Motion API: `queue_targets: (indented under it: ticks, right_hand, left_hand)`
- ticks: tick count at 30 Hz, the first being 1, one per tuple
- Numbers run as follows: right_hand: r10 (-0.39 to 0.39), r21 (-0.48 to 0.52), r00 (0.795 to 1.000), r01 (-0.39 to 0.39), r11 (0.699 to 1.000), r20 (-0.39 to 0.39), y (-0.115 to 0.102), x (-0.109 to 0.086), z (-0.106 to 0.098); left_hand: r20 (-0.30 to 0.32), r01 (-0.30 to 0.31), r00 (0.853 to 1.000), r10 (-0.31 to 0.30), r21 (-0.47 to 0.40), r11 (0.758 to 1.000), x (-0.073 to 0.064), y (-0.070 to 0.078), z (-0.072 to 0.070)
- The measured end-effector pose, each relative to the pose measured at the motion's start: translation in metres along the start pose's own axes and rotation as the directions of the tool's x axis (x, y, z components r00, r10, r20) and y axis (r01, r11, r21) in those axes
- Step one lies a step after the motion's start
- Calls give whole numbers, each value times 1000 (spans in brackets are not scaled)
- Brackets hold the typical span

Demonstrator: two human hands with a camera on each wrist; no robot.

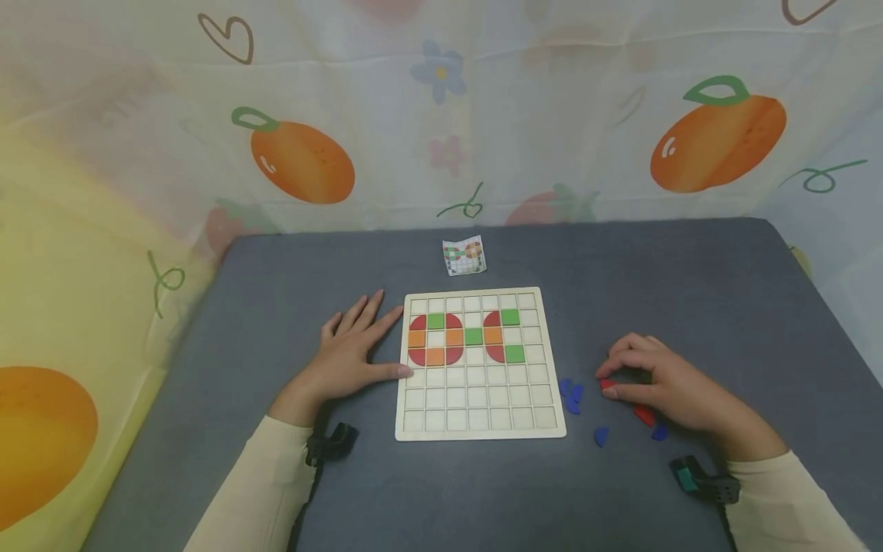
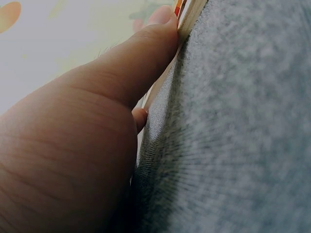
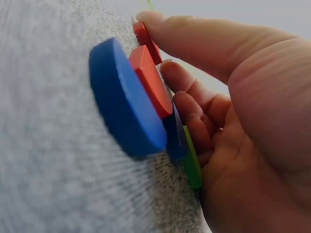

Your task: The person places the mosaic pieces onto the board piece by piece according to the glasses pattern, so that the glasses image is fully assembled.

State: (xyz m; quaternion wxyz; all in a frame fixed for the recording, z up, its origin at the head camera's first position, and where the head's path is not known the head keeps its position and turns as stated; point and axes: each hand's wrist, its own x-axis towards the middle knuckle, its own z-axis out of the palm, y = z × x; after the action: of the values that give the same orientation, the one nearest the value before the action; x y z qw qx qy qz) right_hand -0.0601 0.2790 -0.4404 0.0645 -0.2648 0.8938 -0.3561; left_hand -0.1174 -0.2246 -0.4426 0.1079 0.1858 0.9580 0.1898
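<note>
My left hand [image 1: 352,356] lies with fingers spread at the left edge of the pale grid board [image 1: 455,399], its thumb over the rim. In the left wrist view the thumb [image 2: 131,63] presses along the board's side. On the board's upper rows sit red rounded pieces [image 1: 418,357], orange squares [image 1: 435,356] and green squares [image 1: 473,336]. To the right of the board, my right hand [image 1: 672,387] pinches a small red piece [image 3: 146,41] between thumb and fingers, low over the table. Under that hand lie another red piece [image 1: 645,415] and a blue rounded piece [image 1: 660,432].
Several blue pieces [image 1: 572,399] lie by the board's right edge, with another blue piece [image 1: 602,437] nearer me. A green piece [image 3: 193,160] shows beneath the right palm. Behind the board is a small printed pattern card [image 1: 464,257]. A fruit-patterned cloth [image 1: 386,107] hangs behind the grey table [image 1: 441,498].
</note>
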Motion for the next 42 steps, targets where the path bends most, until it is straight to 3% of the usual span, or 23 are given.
queue_targets:
  ticks: [7,15,24,31,34,37,42]
  right_hand:
    - [-7,17,998,8,1000,-62,1,1,2]
    - [0,12,1000,0,1000,-7,3,-2,-5]
    - [15,-28,989,-19,999,-144,-1,3,7]
    - [50,39,996,-47,998,-68,6,-5,-6]
    - [39,21,996,-37,999,-84,8,-8,-9]
    - [53,-10,992,-55,998,-117,7,-6,-6]
    - [150,0,976,-152,988,-159,0,-2,-2]
  left_hand:
    - [0,5,1000,-5,1,1000,0,-2,1]
    - [-4,-3,1000,3,4,1000,1,-1,1]
    - [0,3,1000,-3,5,1000,1,0,1]
    - [2,2,1000,-2,-2,1000,0,0,0]
    - [1,3,1000,-3,0,1000,0,0,0]
    - [0,1,1000,-1,2,1000,0,0,1]
    - [-1,-1,1000,1,2,1000,0,0,1]
